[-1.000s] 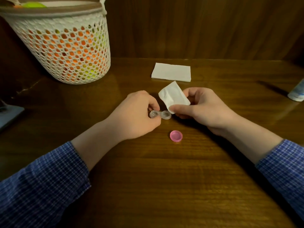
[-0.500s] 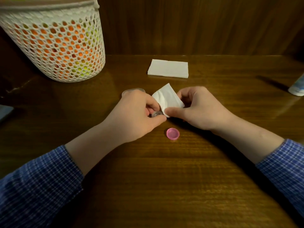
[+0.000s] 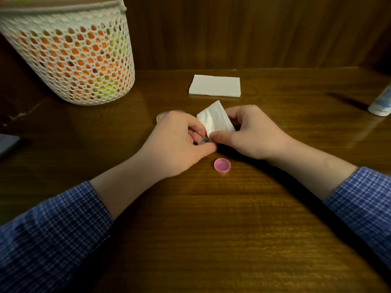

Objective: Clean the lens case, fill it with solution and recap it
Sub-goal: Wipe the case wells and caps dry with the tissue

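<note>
Left hand (image 3: 177,142) is curling closed around the clear lens case (image 3: 203,141), hiding most of it; only one well is showing at table (image 3: 211,240) centre. Right hand (image 3: 251,133) is pinching a folded tissue (image 3: 215,119) against the case. Pink cap (image 3: 222,165) is lying just beside the hands, nearer the person. A clear disc, possibly the second cap (image 3: 160,116), is peeking from behind the left knuckles. Napkin stack (image 3: 214,85) is sitting behind, mesh basket (image 3: 69,53) far left, bottle (image 3: 380,103) at right edge.

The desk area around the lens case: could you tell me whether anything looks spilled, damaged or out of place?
Nothing stands out. The pink cap lies loose on the table, as expected mid-cleaning, and no liquid shows.
</note>
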### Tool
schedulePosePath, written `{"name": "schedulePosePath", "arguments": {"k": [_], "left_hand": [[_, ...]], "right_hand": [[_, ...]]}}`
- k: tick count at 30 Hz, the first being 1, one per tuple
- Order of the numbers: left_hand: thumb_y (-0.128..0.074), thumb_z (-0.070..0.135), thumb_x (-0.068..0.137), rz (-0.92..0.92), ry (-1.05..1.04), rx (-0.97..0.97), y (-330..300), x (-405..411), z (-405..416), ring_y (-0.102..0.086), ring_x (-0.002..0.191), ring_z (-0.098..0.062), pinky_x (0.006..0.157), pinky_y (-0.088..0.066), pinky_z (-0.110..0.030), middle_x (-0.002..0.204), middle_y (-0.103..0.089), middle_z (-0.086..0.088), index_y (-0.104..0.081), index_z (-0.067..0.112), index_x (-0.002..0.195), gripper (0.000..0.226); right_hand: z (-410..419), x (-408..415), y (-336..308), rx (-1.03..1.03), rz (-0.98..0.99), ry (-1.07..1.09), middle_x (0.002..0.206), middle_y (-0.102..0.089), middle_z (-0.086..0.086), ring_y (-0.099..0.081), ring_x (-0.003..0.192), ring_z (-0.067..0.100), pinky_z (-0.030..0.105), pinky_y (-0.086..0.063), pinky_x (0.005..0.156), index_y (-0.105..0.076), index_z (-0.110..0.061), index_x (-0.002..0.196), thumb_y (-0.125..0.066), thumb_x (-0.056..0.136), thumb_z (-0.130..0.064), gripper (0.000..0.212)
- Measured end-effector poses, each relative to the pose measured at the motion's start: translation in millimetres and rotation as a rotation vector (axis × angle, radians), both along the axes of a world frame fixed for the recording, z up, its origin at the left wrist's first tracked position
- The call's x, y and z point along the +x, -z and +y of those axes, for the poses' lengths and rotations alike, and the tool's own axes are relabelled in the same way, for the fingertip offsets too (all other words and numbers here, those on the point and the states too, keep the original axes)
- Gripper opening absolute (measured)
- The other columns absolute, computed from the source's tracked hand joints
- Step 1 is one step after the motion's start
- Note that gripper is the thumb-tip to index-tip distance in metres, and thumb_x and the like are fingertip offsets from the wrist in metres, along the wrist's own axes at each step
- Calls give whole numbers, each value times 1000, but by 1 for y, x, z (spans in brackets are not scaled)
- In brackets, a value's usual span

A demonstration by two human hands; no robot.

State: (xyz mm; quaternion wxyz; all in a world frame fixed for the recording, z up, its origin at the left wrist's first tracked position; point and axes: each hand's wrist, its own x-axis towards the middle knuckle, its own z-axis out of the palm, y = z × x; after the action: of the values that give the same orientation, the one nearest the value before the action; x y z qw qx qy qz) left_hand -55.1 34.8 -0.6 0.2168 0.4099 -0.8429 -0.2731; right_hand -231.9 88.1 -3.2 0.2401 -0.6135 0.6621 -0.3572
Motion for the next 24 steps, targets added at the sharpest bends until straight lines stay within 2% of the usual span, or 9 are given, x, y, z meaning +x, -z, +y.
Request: {"name": "schedulePosePath", "arguments": {"k": [2,3,7,11,13,15,18,21,24], "left_hand": [[-89,33,77,59,-26,19,0,1,-1,-67,76,3,56,-51,-7,79,-67,13,-69,33,96,27],[-90,32,76,83,-46,24,1,2,-1,-67,73,4,56,-50,-6,80,-68,13,-68,33,98,32],[-93,24,73,217,-70,73,0,2,-2,-70,70,-3,53,-54,-12,82,-69,10,-67,28,102,39],[-92,18,74,338,-26,175,-2,3,-3,-74,73,-7,48,-56,-21,85,-73,7,-70,24,103,37],[-90,14,75,391,-5,187,-2,4,-4,-75,79,-7,58,-62,-24,88,-75,6,-72,22,103,34],[-88,9,77,447,10,205,-2,6,-7,-76,87,-8,71,-63,-24,92,-77,5,-73,20,104,33],[-84,4,79,536,30,329,-2,7,-10,-77,92,-13,75,-62,-25,94,-79,0,-72,19,105,32],[-85,15,75,608,54,445,-3,6,-11,-78,89,-16,72,-60,-22,95,-80,0,-72,19,106,34],[-84,29,62,596,80,485,-2,4,-10,-78,90,-15,72,-60,-21,96,-80,2,-72,20,107,47]], "right_hand": [[0,-1,0,-1,-59,21,92,-75,-7,-71,82,6,21,-58,65,-74,-26,106,-82,86,-30,22],[0,0,0,-10,-57,29,93,-75,-7,-70,82,6,21,-58,66,-73,-25,109,-82,86,-31,25],[0,1,1,-32,-93,26,92,-73,-12,-68,86,-3,11,-54,60,-66,-34,105,-81,87,-33,23],[2,0,-1,-7,-130,38,80,-74,-1,-69,67,12,13,-51,51,-70,-25,93,-74,94,-30,6],[3,0,-4,9,-186,51,79,-75,-1,-66,55,8,13,-49,48,-70,-26,92,-73,95,-31,6],[4,0,-5,20,-229,68,77,-75,3,-64,52,5,14,-49,48,-70,-25,93,-73,94,-34,9],[4,0,-6,34,-308,81,80,-75,-3,-65,56,3,13,-49,50,-66,-30,100,-74,93,-33,11],[6,0,-11,102,-447,31,76,-76,-3,-62,54,5,16,-49,51,-70,-16,103,-69,96,-23,10],[8,1,-12,110,-610,-11,74,-74,2,-63,57,7,18,-51,52,-72,-6,101,-69,96,-15,11]]}}
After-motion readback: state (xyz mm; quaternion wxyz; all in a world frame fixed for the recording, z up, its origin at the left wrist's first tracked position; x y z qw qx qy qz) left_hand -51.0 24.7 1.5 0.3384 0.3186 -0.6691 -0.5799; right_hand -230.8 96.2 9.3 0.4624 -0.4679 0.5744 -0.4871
